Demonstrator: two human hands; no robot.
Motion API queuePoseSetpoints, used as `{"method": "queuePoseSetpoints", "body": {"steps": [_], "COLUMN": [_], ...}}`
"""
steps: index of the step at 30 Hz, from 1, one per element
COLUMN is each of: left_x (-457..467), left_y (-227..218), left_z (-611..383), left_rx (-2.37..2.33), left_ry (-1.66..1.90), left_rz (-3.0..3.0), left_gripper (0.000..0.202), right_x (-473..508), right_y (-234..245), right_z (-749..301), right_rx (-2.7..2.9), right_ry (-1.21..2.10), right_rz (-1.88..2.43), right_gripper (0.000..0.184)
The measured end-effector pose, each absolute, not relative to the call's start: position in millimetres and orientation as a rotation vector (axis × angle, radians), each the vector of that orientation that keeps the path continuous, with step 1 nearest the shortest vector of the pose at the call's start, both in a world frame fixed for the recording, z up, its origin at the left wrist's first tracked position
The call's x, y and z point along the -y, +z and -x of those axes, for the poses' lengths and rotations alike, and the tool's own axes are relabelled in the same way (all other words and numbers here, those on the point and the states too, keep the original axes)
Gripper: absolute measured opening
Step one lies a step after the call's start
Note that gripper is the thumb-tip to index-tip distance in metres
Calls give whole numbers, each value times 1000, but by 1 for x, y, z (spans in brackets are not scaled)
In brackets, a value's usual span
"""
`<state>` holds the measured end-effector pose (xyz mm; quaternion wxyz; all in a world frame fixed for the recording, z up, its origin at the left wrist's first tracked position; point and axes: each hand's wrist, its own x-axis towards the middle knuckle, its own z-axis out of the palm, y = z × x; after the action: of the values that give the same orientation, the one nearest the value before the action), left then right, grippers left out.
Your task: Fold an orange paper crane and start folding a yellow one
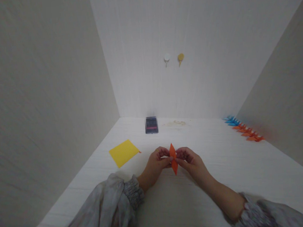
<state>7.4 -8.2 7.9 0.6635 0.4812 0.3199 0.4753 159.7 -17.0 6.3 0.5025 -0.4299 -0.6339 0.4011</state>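
A folded orange paper piece [173, 159], a narrow diamond standing on end, is held above the white table [224, 177]. My left hand [156, 163] pinches its left side with curled fingers. My right hand [190, 161] pinches its right side in the same way. Both hands meet at the paper's middle, near the table's centre.
A stack of yellow square paper [123, 152] lies left of my hands. A dark phone [151, 124] lies near the back wall. A row of folded blue [231, 121] and orange paper figures [250, 133] lines the right wall. Two hooks [173, 58] hang on the back wall.
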Motion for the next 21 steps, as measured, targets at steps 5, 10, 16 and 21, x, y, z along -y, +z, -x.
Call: {"method": "queuePoseSetpoints", "body": {"steps": [5, 10, 16, 21], "left_x": [9, 9, 8, 9], "left_y": [9, 10, 9, 11], "left_z": [-7, -8, -8, -8], "left_rx": [-730, -739, -741, -767], "left_ry": [1072, 1067, 1085, 1070], "left_rz": [-1068, -1064, -1057, -1030], "left_gripper": [29, 29, 29, 29], "right_x": [18, 19, 19, 19], "right_y": [7, 8, 8, 8], "right_z": [-159, -159, -160, -160], "right_rx": [1518, 1518, 1539, 1531], "right_ry": [974, 980, 962, 939], "right_rz": [1020, 1018, 1027, 1032], "right_gripper": [18, 18, 20, 18]}}
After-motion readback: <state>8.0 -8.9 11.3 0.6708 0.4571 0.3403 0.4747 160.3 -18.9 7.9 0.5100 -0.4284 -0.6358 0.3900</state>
